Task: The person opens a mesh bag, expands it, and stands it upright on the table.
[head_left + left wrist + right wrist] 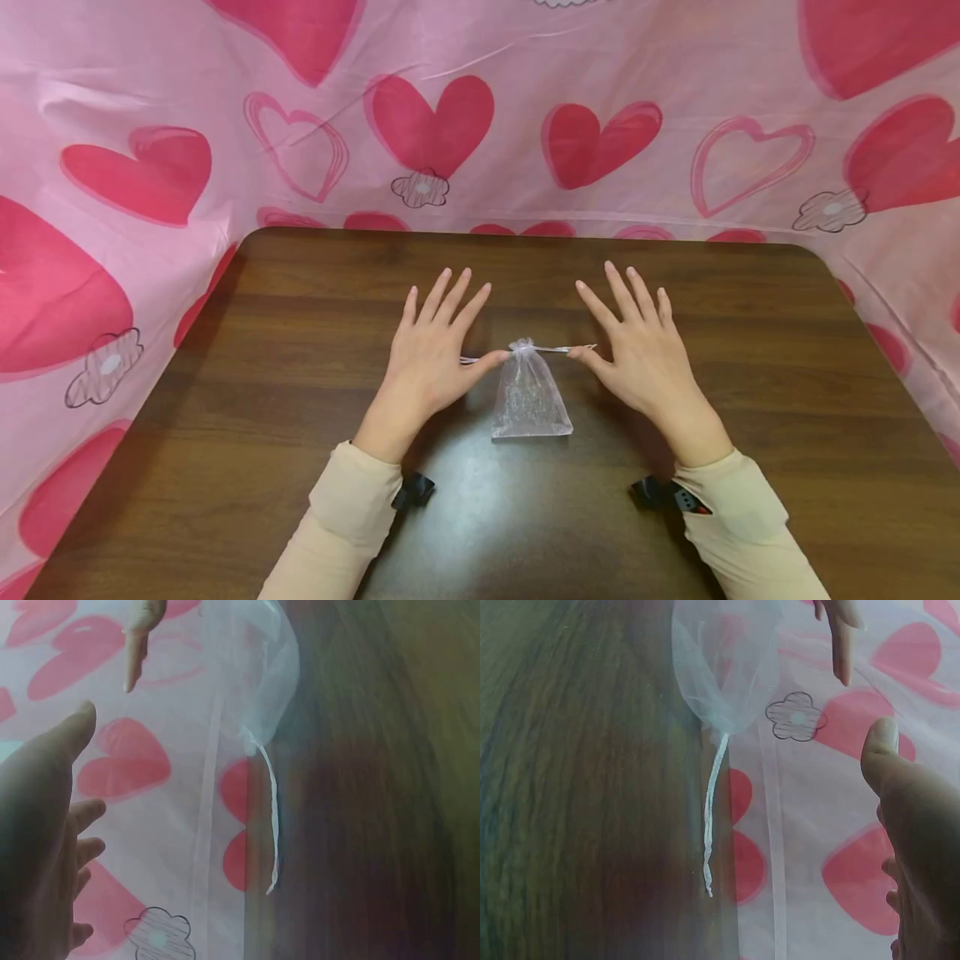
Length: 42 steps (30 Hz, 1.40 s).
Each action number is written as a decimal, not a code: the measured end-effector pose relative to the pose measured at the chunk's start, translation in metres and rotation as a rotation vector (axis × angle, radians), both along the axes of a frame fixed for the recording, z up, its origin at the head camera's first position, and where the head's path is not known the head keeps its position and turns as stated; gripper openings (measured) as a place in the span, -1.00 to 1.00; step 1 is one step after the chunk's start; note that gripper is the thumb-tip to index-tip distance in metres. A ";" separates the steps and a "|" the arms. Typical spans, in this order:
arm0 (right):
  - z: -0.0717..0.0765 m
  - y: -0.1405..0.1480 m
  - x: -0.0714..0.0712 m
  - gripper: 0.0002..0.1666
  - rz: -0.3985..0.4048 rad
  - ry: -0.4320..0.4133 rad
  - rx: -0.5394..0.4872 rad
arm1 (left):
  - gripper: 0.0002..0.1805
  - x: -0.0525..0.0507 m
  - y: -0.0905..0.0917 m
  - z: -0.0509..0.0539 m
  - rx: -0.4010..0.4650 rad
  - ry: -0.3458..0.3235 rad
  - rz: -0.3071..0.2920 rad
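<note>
A small sheer white organza drawstring bag [531,400] lies on the table between my hands, its neck gathered and pointing away from me. Something pale and hard to make out shows through the mesh. White cords stretch out from both sides of the neck; one cord [274,814] shows whole in the left wrist view, another cord [708,817] in the right wrist view. My left hand [429,360], fingers spread, is left of the bag. On the other side my right hand [647,360] is spread likewise. Both wrist views show the hands apart from bag and cords, holding nothing.
The dark brown wooden table [795,400] has rounded far corners. Pink cloth with red hearts [600,142] hangs behind it and along both sides. Black wrist devices sit under the left cuff [415,492] and the right cuff [656,493].
</note>
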State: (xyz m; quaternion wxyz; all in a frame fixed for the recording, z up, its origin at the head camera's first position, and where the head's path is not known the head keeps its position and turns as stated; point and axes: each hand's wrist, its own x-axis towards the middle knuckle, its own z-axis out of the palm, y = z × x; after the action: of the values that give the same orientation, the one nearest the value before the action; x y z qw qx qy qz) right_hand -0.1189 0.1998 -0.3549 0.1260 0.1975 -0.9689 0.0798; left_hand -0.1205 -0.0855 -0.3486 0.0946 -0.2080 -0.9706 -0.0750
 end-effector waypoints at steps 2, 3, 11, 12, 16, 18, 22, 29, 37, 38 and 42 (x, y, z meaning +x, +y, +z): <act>0.000 -0.001 0.000 0.00 0.008 -0.005 0.006 | -0.05 -0.001 0.000 0.000 -0.008 -0.003 -0.006; 0.000 -0.002 0.000 -0.01 0.014 -0.009 0.006 | -0.05 -0.002 0.000 -0.001 -0.017 -0.006 -0.009; -0.001 -0.009 0.000 -0.03 0.092 -0.048 0.043 | -0.07 -0.007 0.002 -0.002 -0.056 -0.023 -0.069; -0.002 -0.011 0.000 -0.03 0.103 -0.049 0.054 | -0.07 -0.008 0.002 -0.001 -0.062 -0.028 -0.075; -0.004 -0.016 -0.001 -0.05 0.146 -0.044 0.078 | -0.08 -0.009 0.003 -0.001 -0.069 -0.078 -0.108; -0.006 -0.017 -0.002 -0.06 0.163 -0.039 0.079 | -0.09 -0.010 0.005 -0.002 -0.070 -0.098 -0.131; -0.009 -0.019 -0.005 -0.10 0.192 -0.037 0.063 | -0.11 -0.012 0.008 -0.005 -0.090 -0.107 -0.158; -0.016 -0.021 -0.014 -0.18 0.261 -0.033 -0.014 | -0.16 -0.016 0.011 -0.007 -0.098 -0.140 -0.145; -0.016 -0.025 -0.020 -0.31 0.318 -0.090 -0.075 | -0.20 -0.020 0.014 -0.009 -0.095 -0.191 -0.145; -0.016 -0.026 -0.021 -0.32 0.320 -0.102 -0.076 | -0.20 -0.020 0.015 -0.010 -0.096 -0.195 -0.145; -0.016 -0.027 -0.023 -0.38 0.321 -0.132 -0.086 | -0.24 -0.020 0.018 -0.011 -0.074 -0.219 -0.134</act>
State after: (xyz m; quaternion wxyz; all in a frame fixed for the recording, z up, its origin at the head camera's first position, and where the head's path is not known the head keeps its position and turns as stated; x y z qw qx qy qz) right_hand -0.1423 0.1725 -0.3705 0.0560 0.3384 -0.9268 0.1531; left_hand -0.1409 -0.0673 -0.3600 -0.0247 -0.2662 -0.9612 -0.0673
